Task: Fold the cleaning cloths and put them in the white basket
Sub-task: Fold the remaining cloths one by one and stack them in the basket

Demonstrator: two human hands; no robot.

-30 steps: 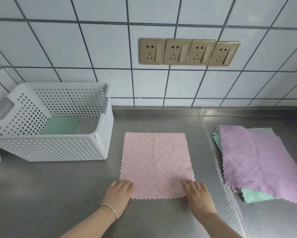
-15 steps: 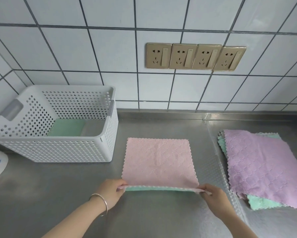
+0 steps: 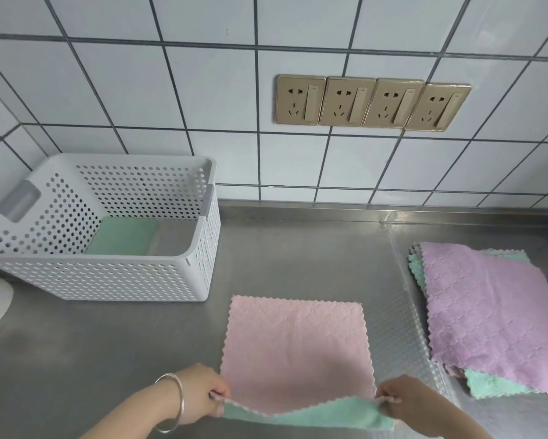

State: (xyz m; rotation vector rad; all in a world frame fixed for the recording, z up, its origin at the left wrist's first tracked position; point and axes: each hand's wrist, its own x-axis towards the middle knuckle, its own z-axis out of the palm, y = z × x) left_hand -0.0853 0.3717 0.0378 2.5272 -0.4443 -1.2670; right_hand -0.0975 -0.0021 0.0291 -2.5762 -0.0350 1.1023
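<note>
Left hand (image 3: pixel 203 397) and right hand (image 3: pixel 404 403) fingers pinching shut on near corners of square pink microfibre cloth (image 3: pixel 294 346), mint underside showing, perforated white plastic basket (image 3: pixel 107 277) sitting at 10 o'clock on steel worktop (image 3: pixel 298 255)

The steel surface (image 3: pixel 298 255) carries a white basket (image 3: pixel 107 280), a pink cloth (image 3: pixel 294 346) and a cloth stack (image 3: pixel 488 312).

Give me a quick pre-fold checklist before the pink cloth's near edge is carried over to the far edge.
1. Left hand pinches near-left corner: ok.
2. Right hand pinches near-right corner: ok.
3. Pink cloth far part lies flat on the counter: ok.
4. Near edge lifted, green underside showing: ok.
5. White basket has room beside the folded green cloth: ok.
6. Grip firmness: cannot tell.
</note>
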